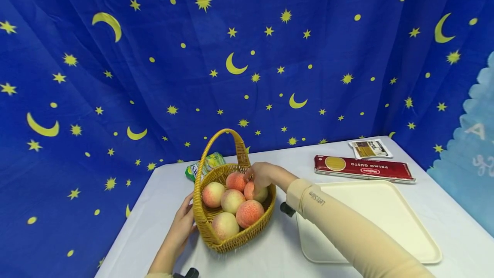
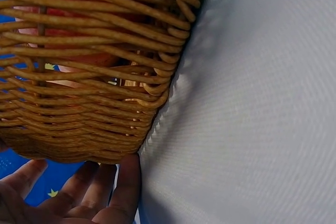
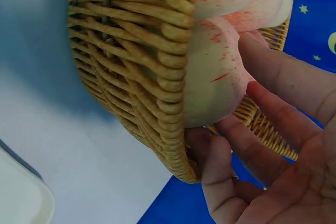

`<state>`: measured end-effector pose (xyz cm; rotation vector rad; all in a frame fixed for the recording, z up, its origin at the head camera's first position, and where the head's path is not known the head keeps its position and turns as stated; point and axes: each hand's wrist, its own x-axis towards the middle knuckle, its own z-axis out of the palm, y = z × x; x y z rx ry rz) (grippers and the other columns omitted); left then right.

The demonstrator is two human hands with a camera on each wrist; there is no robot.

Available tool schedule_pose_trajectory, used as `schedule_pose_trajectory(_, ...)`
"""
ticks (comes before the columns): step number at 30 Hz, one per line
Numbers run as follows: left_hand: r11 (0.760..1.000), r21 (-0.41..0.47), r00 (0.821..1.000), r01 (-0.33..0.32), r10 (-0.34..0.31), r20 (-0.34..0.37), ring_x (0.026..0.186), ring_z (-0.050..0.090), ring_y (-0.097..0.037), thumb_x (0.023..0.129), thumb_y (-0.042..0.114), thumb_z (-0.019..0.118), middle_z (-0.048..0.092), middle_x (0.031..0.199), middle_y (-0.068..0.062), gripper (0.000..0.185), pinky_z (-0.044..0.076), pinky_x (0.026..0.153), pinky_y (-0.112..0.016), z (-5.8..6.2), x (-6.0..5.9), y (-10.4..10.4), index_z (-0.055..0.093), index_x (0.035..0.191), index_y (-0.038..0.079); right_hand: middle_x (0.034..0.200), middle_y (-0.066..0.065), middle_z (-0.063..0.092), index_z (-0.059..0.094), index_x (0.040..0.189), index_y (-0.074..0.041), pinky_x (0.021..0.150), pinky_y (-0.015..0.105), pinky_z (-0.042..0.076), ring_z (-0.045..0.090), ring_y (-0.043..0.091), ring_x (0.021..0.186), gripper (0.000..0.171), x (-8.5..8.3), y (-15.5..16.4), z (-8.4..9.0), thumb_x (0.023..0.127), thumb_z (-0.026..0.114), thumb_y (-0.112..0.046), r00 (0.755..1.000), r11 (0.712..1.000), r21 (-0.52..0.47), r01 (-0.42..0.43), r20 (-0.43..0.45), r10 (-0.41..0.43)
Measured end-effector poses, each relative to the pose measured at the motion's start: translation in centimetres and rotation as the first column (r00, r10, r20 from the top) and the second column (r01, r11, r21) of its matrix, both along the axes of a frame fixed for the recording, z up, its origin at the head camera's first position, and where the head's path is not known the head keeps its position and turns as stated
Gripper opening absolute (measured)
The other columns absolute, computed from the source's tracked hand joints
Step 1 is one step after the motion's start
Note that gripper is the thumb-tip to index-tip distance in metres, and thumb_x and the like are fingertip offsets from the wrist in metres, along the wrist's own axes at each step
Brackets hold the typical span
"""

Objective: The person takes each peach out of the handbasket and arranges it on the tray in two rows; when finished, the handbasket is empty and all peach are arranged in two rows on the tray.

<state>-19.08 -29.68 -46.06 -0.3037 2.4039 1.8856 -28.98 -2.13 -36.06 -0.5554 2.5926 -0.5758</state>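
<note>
Around you, a cream plastic tray (image 1: 386,209) with rounded corners lies flat on the white-clothed tabletop (image 1: 347,158), just right of the basket; behind it sits a long red pasta box (image 1: 364,169), a small printed packet (image 1: 369,148) beyond that, and a green-and-yellow packet (image 1: 204,165) tucked behind the basket's far side; a blue curtain (image 1: 154,55) with yellow stars and moons hangs at the back. The wicker basket (image 1: 216,235) is round and woven of honey-coloured cane, its arched handle (image 1: 239,140) standing upright; it holds six pale peaches flushed with red, smooth and rounded. The basket's rim and handle base stand close beside your right wrist. Your right hand (image 1: 262,176) reaches in over the far rim, fingers (image 3: 273,72) curled round one peach (image 1: 255,192) at the right side of the pile, gripping it; that peach lies against the basket wall, touching its neighbours. Your left hand (image 1: 183,222) rests open against the basket's outer left wall, fingers (image 2: 126,187) straight along the weave, down by the tabletop.
</note>
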Motion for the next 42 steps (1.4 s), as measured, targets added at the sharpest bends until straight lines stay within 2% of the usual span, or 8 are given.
schedule_pose_trajectory(7, 1.0, -0.004, 1.0, -0.004, 0.004, -0.006, 0.144, 0.051, -0.042, 0.117, 0.039, 0.039, 0.041, 0.163, -0.029, 0.059, 0.055, 0.109, -0.057, 0.0, 0.0, 0.0, 0.025, 0.171, 0.017, 0.141, 0.007, 0.07, 0.076, 0.133, -0.019, 0.112, 0.043, 0.056, 0.062, 0.025, 0.133, 0.061, 0.3, -0.2, -0.5, 0.076, 0.094, -0.004, 0.999, 0.999, 0.032, -0.011, -0.045, 0.013)
schedule_pose_trajectory(11, 1.0, -0.005, 1.0, -0.005, 0.005, -0.014, 0.144, 0.051, -0.041, 0.117, 0.04, 0.039, 0.043, 0.163, -0.028, 0.059, 0.057, 0.107, -0.053, 0.0, 0.2, 0.1, 0.027, 0.17, 0.016, 0.129, 0.007, 0.075, 0.079, 0.126, -0.015, 0.109, 0.041, 0.058, 0.065, 0.023, 0.123, 0.058, 0.4, -0.4, -0.9, 0.073, 0.095, -0.001, 0.995, 0.999, 0.038, -0.024, -0.097, 0.028)
schedule_pose_trajectory(15, 1.0, 0.001, 1.0, -0.006, 0.006, -0.011, 0.144, 0.051, -0.04, 0.118, 0.04, 0.039, 0.044, 0.162, -0.028, 0.059, 0.057, 0.107, -0.051, -0.1, 0.2, 0.1, 0.027, 0.17, 0.015, 0.115, 0.005, 0.078, 0.08, 0.117, -0.012, 0.105, 0.04, 0.06, 0.069, 0.022, 0.112, 0.048, 0.4, -0.5, -1.2, 0.073, 0.098, -0.005, 0.989, 0.998, 0.051, -0.043, -0.139, 0.049)
schedule_pose_trajectory(17, 1.0, 0.0, 1.0, -0.009, 0.009, -0.008, 0.144, 0.051, -0.039, 0.117, 0.04, 0.039, 0.044, 0.162, -0.028, 0.059, 0.057, 0.107, -0.051, -0.2, 0.2, 0.0, 0.028, 0.169, 0.016, 0.113, 0.005, 0.078, 0.079, 0.115, -0.013, 0.106, 0.04, 0.06, 0.069, 0.022, 0.112, 0.046, 0.5, -0.4, -1.2, 0.074, 0.099, -0.008, 0.988, 0.997, 0.056, -0.048, -0.146, 0.055)
schedule_pose_trajectory(22, 1.0, 0.0, 1.0, -0.011, 0.011, -0.004, 0.145, 0.05, -0.041, 0.117, 0.042, 0.039, 0.043, 0.162, -0.028, 0.059, 0.054, 0.112, -0.059, -0.3, 0.1, 0.0, 0.027, 0.17, 0.017, 0.112, 0.005, 0.076, 0.077, 0.117, -0.014, 0.105, 0.042, 0.059, 0.068, 0.022, 0.111, 0.048, 0.5, -0.1, -1.1, 0.075, 0.098, -0.009, 0.987, 0.996, 0.054, -0.071, -0.142, 0.078)
schedule_pose_trajectory(26, 1.0, 0.008, 1.0, -0.008, 0.008, -0.001, 0.149, 0.046, -0.043, 0.117, 0.044, 0.039, 0.04, 0.165, -0.028, 0.061, 0.048, 0.117, -0.065, -0.3, 0.1, 0.0, 0.026, 0.17, 0.017, 0.119, 0.005, 0.077, 0.077, 0.12, -0.016, 0.107, 0.045, 0.058, 0.069, 0.024, 0.117, 0.049, 0.6, 0.0, -1.2, 0.076, 0.099, -0.014, 0.982, 0.993, 0.08, -0.087, -0.161, 0.099)
schedule_pose_trajectory(35, 1.0, -0.005, 1.0, -0.025, 0.025, 0.007, 0.147, 0.048, -0.038, 0.116, 0.048, 0.041, 0.044, 0.162, -0.025, 0.062, 0.05, 0.117, -0.061, -0.2, 0.2, 0.0, 0.029, 0.169, 0.019, 0.116, 0.001, 0.077, 0.079, 0.124, -0.018, 0.101, 0.048, 0.059, 0.068, 0.022, 0.11, 0.05, 0.7, 0.3, -1.4, 0.077, 0.098, -0.021, 0.972, 0.993, 0.088, -0.074, -0.217, 0.091)
schedule_pose_trajectory(42, 1.0, -0.007, 1.0, -0.023, 0.023, -0.001, 0.146, 0.049, -0.039, 0.115, 0.05, 0.041, 0.046, 0.16, -0.026, 0.064, 0.048, 0.118, -0.063, -0.2, 0.3, 0.1, 0.028, 0.169, 0.018, 0.124, 0.005, 0.077, 0.078, 0.128, -0.015, 0.102, 0.05, 0.058, 0.069, 0.025, 0.115, 0.055, 0.6, 0.8, -1.2, 0.077, 0.098, -0.018, 0.971, 0.995, 0.012, -0.1, -0.218, 0.1)
